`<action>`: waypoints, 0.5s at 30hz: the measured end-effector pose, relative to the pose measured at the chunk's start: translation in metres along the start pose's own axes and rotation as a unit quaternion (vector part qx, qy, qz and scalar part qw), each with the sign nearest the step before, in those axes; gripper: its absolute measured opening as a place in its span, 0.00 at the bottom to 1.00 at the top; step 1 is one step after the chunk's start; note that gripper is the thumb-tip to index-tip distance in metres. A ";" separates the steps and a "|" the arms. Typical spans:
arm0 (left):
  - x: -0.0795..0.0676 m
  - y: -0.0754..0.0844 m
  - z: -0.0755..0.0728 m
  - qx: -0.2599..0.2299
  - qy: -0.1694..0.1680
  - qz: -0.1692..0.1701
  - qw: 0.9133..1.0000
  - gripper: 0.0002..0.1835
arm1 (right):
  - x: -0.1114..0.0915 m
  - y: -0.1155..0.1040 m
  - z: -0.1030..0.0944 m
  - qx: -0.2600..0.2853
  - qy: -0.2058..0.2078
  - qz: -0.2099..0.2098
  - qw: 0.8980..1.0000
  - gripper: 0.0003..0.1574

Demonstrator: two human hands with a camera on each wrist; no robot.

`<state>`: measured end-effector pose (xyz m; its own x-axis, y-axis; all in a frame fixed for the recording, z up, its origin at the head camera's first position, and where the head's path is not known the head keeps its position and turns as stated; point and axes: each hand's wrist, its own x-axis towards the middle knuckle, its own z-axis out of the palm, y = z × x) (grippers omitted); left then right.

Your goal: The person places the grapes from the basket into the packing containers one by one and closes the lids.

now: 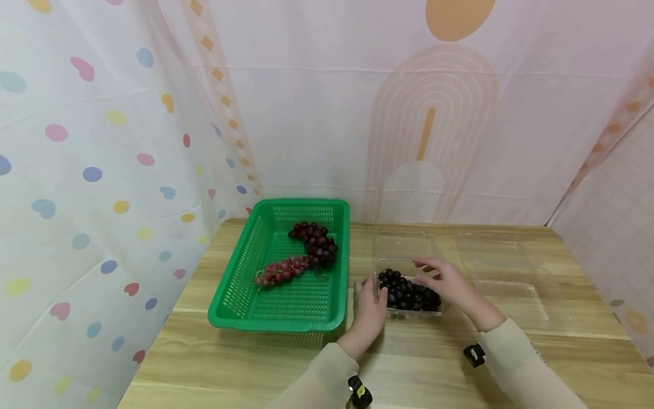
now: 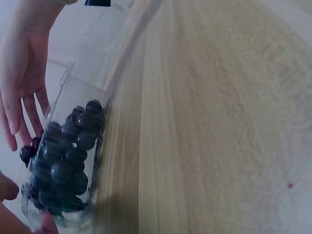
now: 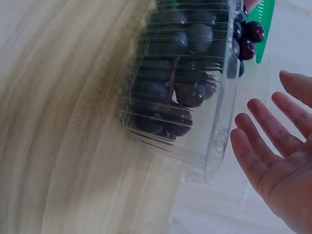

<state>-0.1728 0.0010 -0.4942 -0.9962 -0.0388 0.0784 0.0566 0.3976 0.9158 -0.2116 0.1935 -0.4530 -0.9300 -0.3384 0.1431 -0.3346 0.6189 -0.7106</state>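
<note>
Black grapes (image 1: 409, 292) lie bunched in a clear plastic clamshell box (image 1: 414, 312), whose lid (image 1: 403, 245) is folded back behind it. My left hand (image 1: 369, 309) grips the box at its left end, thumb and fingers around the wall. Over the right part of the box, my right hand (image 1: 452, 284) hovers with fingers spread and holds nothing. In the right wrist view, those fingers (image 3: 273, 131) stand apart from the box's rim. Some grapes (image 3: 251, 41) rise above the rim near the left end.
A green plastic basket (image 1: 278, 325) stands to the left, holding a dark red grape bunch (image 1: 319, 244) and a lighter red one (image 1: 283, 271). Another clear box (image 1: 516, 301) lies opened out at the right. A patterned curtain (image 1: 317, 113) hangs behind the wooden table (image 1: 204, 363).
</note>
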 end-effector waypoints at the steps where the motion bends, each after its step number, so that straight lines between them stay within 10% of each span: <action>1: -0.002 0.002 0.000 0.018 -0.006 0.003 1.000 0.29 | 0.000 0.000 -0.001 0.000 0.004 0.001 1.000 0.25; 10: -0.011 0.020 -0.001 0.222 -0.041 0.096 0.969 0.34 | -0.003 -0.002 -0.012 -0.005 0.016 0.007 1.000 0.24; 15: -0.013 0.030 -0.007 0.257 -0.055 0.158 0.952 0.34 | -0.004 -0.002 -0.016 0.002 0.013 0.008 1.000 0.24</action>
<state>-0.1576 0.0066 -0.4649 -0.9373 0.2418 0.2512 0.3428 0.7704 0.5375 -0.2099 0.2049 -0.4415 -0.9392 -0.3091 0.1492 -0.3183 0.6215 -0.7158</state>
